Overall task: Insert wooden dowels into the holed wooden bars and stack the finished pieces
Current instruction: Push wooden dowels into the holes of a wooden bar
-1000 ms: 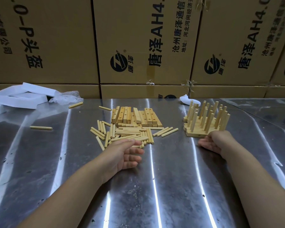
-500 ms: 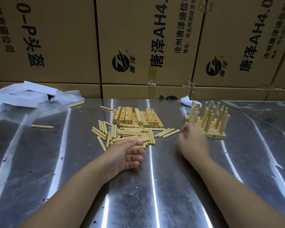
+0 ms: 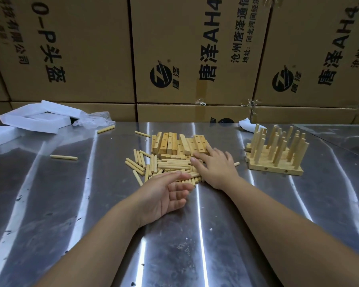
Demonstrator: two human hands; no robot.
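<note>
Lying at 12 o'clock of right hand (image 3: 215,165), pale holed wooden bars (image 3: 170,142) run long axis 12-to-6. Right fingers spread flat, gripping nothing, over loose round wooden dowels (image 3: 174,165). Left hand (image 3: 164,196) open, empty, farther back at 7 o'clock.

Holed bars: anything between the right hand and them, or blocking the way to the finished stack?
Nothing visible. The right hand lies over the loose dowels, fingertips at the bars. Only bare table separates them from the finished stack.
</note>
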